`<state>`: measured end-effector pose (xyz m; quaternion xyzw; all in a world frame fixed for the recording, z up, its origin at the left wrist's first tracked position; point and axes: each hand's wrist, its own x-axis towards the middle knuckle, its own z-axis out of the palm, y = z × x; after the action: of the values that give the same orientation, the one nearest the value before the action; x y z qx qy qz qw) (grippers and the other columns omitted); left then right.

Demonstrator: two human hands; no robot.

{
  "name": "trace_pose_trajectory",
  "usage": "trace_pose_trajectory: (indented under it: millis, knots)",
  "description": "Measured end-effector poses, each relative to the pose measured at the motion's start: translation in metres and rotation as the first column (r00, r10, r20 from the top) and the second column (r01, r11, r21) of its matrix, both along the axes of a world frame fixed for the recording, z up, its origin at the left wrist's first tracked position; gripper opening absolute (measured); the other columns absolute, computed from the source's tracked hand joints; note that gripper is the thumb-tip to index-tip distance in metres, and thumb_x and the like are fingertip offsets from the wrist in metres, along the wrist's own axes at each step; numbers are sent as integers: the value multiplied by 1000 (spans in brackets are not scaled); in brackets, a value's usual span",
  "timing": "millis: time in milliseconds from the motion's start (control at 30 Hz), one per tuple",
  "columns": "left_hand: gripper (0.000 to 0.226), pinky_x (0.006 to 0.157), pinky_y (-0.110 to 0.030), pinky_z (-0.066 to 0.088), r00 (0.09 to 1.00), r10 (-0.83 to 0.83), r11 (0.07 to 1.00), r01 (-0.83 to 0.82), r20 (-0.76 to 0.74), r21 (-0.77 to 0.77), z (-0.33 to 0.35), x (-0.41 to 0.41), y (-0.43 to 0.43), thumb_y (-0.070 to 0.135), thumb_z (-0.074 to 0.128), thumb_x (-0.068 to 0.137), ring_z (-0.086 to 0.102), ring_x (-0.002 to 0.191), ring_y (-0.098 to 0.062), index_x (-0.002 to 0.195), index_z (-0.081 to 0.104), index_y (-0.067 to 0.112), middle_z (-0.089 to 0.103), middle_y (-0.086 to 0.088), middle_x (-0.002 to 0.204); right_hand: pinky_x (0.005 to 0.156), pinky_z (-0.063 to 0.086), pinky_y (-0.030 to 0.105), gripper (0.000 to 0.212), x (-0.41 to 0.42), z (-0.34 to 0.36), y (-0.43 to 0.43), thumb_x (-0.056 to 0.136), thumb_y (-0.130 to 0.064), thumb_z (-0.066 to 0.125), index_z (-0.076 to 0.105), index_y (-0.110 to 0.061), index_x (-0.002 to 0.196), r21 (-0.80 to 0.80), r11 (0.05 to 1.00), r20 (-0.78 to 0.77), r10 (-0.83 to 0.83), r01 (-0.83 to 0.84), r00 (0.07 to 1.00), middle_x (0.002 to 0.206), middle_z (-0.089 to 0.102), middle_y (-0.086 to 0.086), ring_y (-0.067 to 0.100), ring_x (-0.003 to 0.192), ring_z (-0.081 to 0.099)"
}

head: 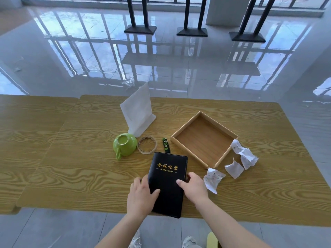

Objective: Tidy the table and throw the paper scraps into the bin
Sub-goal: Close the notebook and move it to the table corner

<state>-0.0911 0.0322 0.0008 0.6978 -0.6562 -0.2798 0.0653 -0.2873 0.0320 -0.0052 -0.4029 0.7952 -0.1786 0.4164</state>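
Note:
A black notebook (pixel 168 174) with gold lettering lies near the front edge of the wooden table (pixel 71 158). My left hand (pixel 142 196) grips its left edge, thumb on the cover. On the other side, my right hand (pixel 194 187) holds the right edge the same way. Three crumpled paper scraps lie to the right: one (pixel 213 179) beside my right hand, one (pixel 234 168) further right, and a larger one (pixel 244 154) against the corner of an empty wooden tray (pixel 225 129). No bin is in view.
An upturned green cup (pixel 124 145), a roll of tape (pixel 146 145) and a small green tube (pixel 166 144) sit behind the notebook. A white paper bag (pixel 138 111) stands further back. Black table legs (pixel 140 20) stand on the glossy floor beyond.

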Motion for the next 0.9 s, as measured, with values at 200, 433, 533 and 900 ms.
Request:
trace_pose_trajectory:
  millis: [200,433,533,900]
  knots:
    - [61,96,-36,45,996,59,993,-52,-60,109,-4,-3,-7,46,66,84,45,116,-23,133,43,20,46,-2,116,78,55,33,32,15,1,-2,87,-32,69,60,-17,113,20,999,-96,-29,31,995,107,66,1,19,94,61]
    - [72,97,-35,41,993,76,991,-65,-90,118,-6,4,-11,45,72,79,46,115,-25,138,40,19,53,-4,120,88,55,37,39,17,-6,3,85,-27,72,61,-14,120,51,977,84,-210,206,974,109,68,2,19,100,63]
    - [74,95,-34,44,990,91,986,-75,-112,146,-6,10,-12,45,75,76,51,114,-23,137,42,19,53,-2,119,83,57,38,18,18,-6,4,84,-24,73,66,-19,99,68,974,154,-226,218,962,97,70,-3,12,86,63]
    - [74,93,-29,43,984,64,998,-61,-166,25,2,16,-12,44,74,77,51,111,-19,139,42,19,52,1,116,84,58,40,15,24,13,2,87,-23,69,63,-25,101,-73,980,140,-172,184,975,96,68,-8,13,92,64]
